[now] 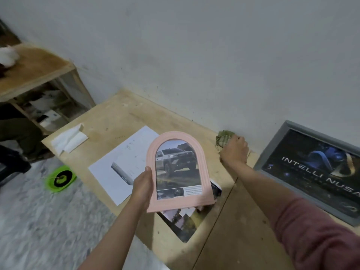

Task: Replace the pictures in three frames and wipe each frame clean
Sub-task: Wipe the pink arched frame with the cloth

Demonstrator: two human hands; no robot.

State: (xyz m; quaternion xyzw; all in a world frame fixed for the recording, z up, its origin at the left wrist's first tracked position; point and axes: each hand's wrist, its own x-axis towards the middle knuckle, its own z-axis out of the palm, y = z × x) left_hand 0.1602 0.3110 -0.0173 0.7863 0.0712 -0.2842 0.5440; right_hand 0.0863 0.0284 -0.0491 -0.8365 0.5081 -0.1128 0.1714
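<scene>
My left hand [143,187] holds a pink arched frame [151,162] by its left edge, lifted above the low wooden table [120,115]. The frame shows a picture of a white pickup truck. My right hand [233,151] lies at the back of the table by the wall, closed on a green cloth [223,138]. A grey rectangular frame [276,145] with a dark "INTELLI NUSA" picture leans against the wall at the right. A white printed sheet [120,162] lies on the table. A dark printed picture [181,223] lies under the pink frame.
A folded white tissue [68,139] lies at the table's left corner. On the grey floor sits a green round object [60,178]. A wooden shelf unit [39,75] with clutter stands at the back left. The white wall [194,55] runs right behind the table.
</scene>
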